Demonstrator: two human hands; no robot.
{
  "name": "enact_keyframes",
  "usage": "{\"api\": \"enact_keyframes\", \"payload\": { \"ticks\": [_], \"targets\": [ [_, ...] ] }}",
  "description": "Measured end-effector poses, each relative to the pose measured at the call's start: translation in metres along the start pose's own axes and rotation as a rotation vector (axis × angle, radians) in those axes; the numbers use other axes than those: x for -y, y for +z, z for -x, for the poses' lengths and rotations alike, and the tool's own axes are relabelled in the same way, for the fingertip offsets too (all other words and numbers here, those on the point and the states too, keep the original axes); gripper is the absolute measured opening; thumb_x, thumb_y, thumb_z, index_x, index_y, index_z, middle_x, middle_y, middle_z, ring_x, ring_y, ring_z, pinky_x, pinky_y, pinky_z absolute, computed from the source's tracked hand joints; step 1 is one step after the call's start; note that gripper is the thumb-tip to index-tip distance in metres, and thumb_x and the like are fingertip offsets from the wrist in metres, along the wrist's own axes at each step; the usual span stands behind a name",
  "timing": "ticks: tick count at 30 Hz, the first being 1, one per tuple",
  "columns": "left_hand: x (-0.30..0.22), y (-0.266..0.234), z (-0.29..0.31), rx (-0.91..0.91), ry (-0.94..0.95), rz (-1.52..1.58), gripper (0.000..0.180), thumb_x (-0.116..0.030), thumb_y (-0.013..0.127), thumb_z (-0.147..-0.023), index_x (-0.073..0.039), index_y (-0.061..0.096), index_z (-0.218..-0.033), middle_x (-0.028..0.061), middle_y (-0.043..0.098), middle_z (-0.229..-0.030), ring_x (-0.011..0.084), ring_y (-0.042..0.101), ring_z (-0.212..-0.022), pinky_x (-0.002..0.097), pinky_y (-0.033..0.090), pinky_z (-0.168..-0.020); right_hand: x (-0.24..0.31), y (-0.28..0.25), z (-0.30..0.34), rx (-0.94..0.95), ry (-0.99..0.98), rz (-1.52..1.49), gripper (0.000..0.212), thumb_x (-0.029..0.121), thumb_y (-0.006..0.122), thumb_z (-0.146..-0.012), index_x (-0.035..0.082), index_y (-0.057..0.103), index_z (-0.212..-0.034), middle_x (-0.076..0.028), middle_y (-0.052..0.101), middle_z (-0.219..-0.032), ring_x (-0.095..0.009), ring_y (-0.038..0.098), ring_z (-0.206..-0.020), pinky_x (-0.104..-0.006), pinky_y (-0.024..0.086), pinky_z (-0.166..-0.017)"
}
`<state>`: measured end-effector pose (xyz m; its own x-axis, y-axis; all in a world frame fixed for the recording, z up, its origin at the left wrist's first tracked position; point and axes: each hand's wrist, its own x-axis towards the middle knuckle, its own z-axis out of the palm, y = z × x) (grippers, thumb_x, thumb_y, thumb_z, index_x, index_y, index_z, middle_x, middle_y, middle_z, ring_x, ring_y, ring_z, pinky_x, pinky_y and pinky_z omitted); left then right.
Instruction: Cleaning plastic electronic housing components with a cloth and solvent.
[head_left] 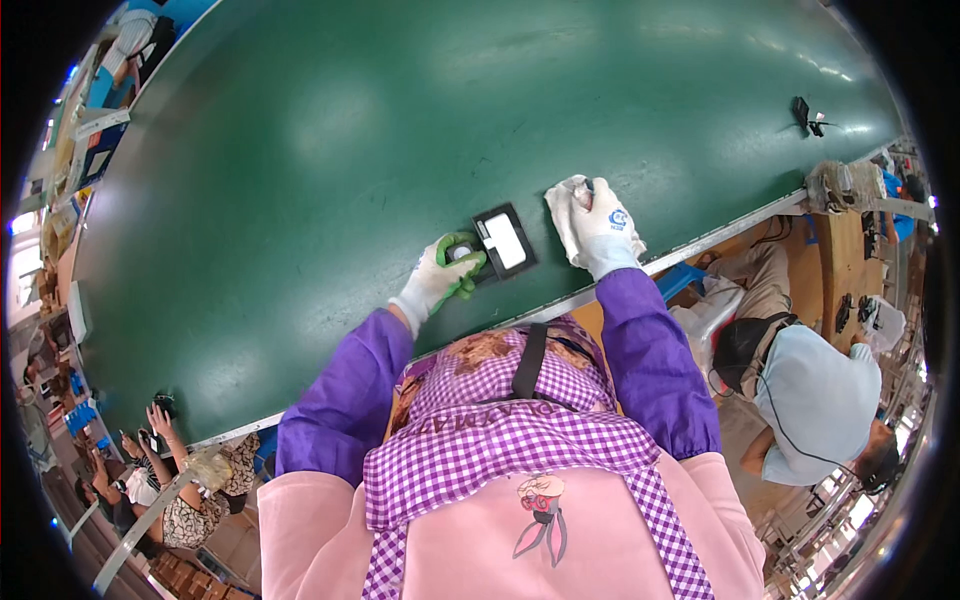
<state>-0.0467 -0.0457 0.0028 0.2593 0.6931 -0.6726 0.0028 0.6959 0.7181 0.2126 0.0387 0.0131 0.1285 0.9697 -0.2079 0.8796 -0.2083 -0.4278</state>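
My left hand (435, 279), in a white glove with green fingers, is closed round a small black device (462, 252) with a pale round part. Right beside it on the green belt lies a flat black rectangular piece (505, 240) with a white panel. Whether the two are joined, I cannot tell. My right hand (611, 222), in a white glove, is closed on a white cloth (567, 222) lying bunched on the surface. Part of the cloth is hidden under that hand.
The wide green belt (330, 210) has a metal edge (722, 240) on my side. Far right on it sits a small black device with a cable (806, 118). A person in light blue (820, 390) sits to the right; other people's hands (160, 425) reach over the belt at lower left.
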Motion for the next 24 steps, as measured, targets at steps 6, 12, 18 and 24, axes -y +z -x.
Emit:
{"api": "enact_keyframes", "payload": {
  "ticks": [6, 12, 18, 24],
  "targets": [
    [0.02, 0.039, -0.004, -0.322, 0.143, 0.434, 0.035, -0.006, 0.069, -0.085, 0.0, 0.052, -0.115, 0.0085, 0.063, -0.088, 0.0171, 0.062, -0.061, 0.0309, 0.054, -0.05, 0.058, -0.01, 0.038, 0.153, -0.14, 0.103, 0.028, 0.033, 0.052, -0.089, 0.016, 0.056, -0.111, -0.013, 0.063, -0.113, -0.035, 0.062, -0.103, -0.047, 0.049, -0.086],
    [0.018, 0.014, -0.019, 0.068, 0.128, 0.468, 0.07, 0.002, 0.063, -0.086, -0.011, 0.024, -0.142, 0.0177, 0.062, -0.109, 0.0294, 0.068, -0.086, 0.0374, 0.06, -0.07, 0.049, 0.027, 0.02, 0.212, -0.306, 0.156, 0.023, 0.028, 0.058, -0.087, 0.014, 0.053, -0.105, -0.015, 0.062, -0.1, -0.034, 0.062, -0.093, -0.0436, 0.05, -0.08],
    [0.042, 0.026, -0.031, 0.009, 0.285, 0.495, 0.085, 0.004, 0.066, -0.081, -0.017, 0.019, -0.148, 0.0134, 0.061, -0.107, 0.0227, 0.066, -0.082, 0.0349, 0.058, -0.068, 0.08, -0.005, 0.064, 0.449, -0.242, 0.187, 0.021, 0.028, 0.051, -0.088, 0.012, 0.055, -0.102, -0.02, 0.063, -0.103, -0.039, 0.061, -0.101, -0.0451, 0.048, -0.085],
    [0.043, 0.031, -0.027, 0.071, 0.253, 0.56, 0.105, 0.009, 0.065, -0.078, -0.032, 0.004, -0.152, 0.008, 0.057, -0.102, 0.0147, 0.059, -0.073, 0.0287, 0.053, -0.055, 0.077, 0.002, 0.008, 0.598, 0.379, -0.097, 0.024, 0.03, 0.046, -0.093, 0.009, 0.056, -0.099, -0.019, 0.065, -0.1, -0.035, 0.063, -0.093, -0.0483, 0.05, -0.082]
  ]
}}
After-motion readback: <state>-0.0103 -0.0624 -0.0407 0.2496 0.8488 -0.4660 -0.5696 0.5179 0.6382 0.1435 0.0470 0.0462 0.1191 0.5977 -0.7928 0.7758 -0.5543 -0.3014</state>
